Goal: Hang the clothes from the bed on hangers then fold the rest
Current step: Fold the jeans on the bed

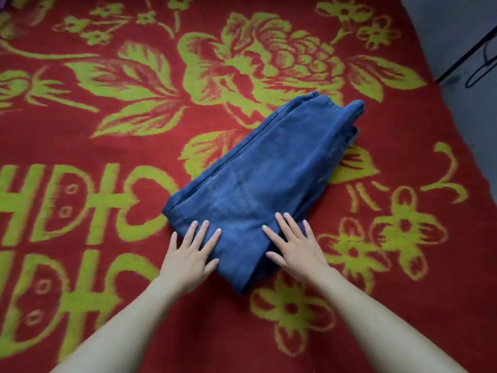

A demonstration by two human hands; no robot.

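A pair of blue trousers (269,173) lies folded in a long stack on the bed, its elastic waistband at the far right end. My left hand (189,251) rests flat on the near left corner of the stack, fingers spread. My right hand (293,246) lies flat on the near right part, fingers spread too. Neither hand grips the cloth; both press down on its top layer.
The bed is covered by a red blanket (107,162) with large yellow-green flowers. Its right edge drops to a grey floor (457,30), where a thin black rod and a black wire hanger (481,68) lie at the upper right.
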